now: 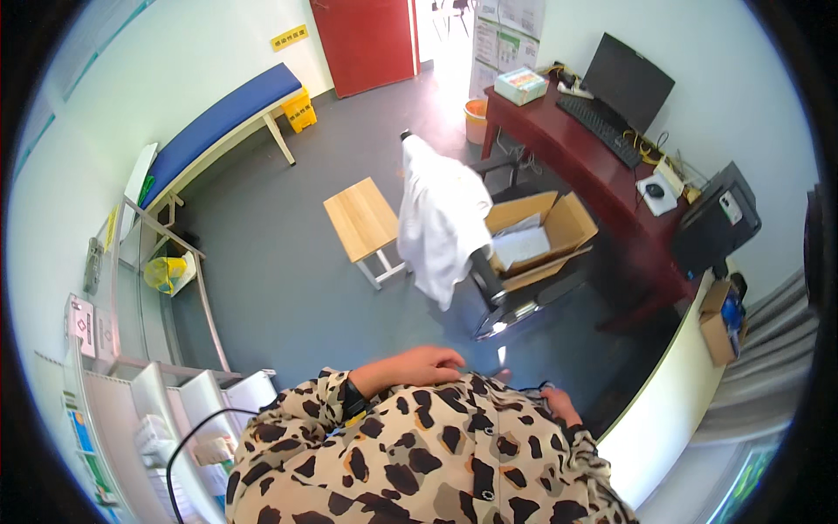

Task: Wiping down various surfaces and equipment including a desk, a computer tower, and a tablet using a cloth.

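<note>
Left hand (428, 365) at front of spotted shirt (436, 437); right hand (561, 407) by shirt's right side. Can't tell if fingers hold anything. Black chair (486, 275) in way ahead, white coat (441, 214) over back, open cardboard box (573, 229) on seat. Wood-topped stool (362, 218) left. Red surface (559, 144) carries screen (628, 83), keyboard (598, 129).

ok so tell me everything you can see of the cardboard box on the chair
The open brown cardboard box looks plain inside, with its top flaps spread outward. Pale, sheet-like contents lie in it; I cannot tell exactly what they are. It appears to rest upright on the seat of the black chair with armrests, just beyond the white draped cloth, which may touch its near left side.
</note>
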A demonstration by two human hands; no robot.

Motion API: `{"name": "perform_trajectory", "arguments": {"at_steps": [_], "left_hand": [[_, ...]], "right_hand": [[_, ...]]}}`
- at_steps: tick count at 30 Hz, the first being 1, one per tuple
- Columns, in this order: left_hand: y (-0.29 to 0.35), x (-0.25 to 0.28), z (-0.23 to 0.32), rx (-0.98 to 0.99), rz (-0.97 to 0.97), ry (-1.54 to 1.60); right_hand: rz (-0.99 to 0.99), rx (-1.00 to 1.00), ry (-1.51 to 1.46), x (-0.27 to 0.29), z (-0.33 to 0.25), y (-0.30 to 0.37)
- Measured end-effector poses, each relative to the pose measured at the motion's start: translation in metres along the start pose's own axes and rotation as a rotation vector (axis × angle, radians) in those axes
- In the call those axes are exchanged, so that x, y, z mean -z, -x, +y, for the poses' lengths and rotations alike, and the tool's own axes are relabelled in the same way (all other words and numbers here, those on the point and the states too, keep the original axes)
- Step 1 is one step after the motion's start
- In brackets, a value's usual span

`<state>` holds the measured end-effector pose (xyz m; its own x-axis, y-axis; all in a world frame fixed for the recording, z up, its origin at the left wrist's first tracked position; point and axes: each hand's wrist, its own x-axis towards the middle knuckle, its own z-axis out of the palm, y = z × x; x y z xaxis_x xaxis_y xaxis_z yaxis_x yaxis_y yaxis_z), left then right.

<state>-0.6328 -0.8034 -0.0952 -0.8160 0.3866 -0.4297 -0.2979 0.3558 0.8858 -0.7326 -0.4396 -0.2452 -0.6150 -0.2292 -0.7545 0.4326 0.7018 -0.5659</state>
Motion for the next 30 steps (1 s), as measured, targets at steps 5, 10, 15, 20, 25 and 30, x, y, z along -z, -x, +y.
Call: {"name": "perform_trajectory", "arguments": {"at_steps": [5,10,15,20,25,30], "left_hand": [[0.086,-0.01,-0.071,0.225,0.273,0.006],[0.144,-0.025,-0.116,0.348,0.453,0.056],[0.176,-0.047,-0.134,0.249,0.661,0.182],[0.201,-0.064,-0.137,0.323,0.799,0.219],[0.21,-0.074,-0.161,0.297,0.785,0.29],[0.23,-0.053,-0.179,0.286,0.86,0.266]], "right_hand": [[-0.163,0.24,0.108,-0.062,-0.002,-0.015],[-0.313,0.128,0.013,-0.114,-0.075,-0.004],[-0.481,0.074,0.045,-0.128,-0.139,0.004],[-0.595,0.167,-0.026,-0.14,-0.227,0.008],[-0.557,0.303,0.012,-0.204,-0.286,0.001],[-0.754,0.303,0.198,-0.26,-0.3,0.024]]}}
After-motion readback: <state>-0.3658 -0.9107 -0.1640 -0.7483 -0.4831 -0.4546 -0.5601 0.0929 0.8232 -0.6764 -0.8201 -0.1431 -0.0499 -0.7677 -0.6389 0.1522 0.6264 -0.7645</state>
